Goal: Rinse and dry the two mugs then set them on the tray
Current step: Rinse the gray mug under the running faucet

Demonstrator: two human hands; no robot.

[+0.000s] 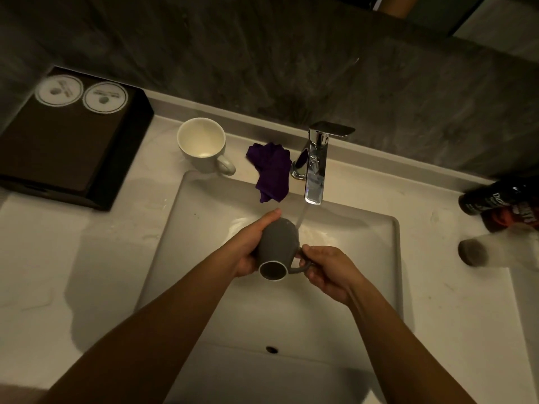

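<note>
Head view: left hand (248,253) grips the grey mug (278,243), right hand (328,271) pinches its handle (299,269) under the running tap (316,170); rinsing now, probably the cloth (271,170) next.

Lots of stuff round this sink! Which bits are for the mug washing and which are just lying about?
For the job: grey mug, gripped by the left hand and right hand; white mug; purple cloth; running tap; sink; dark tray.
Lying about: dark bottle; pale container; two round discs on the tray.
</note>
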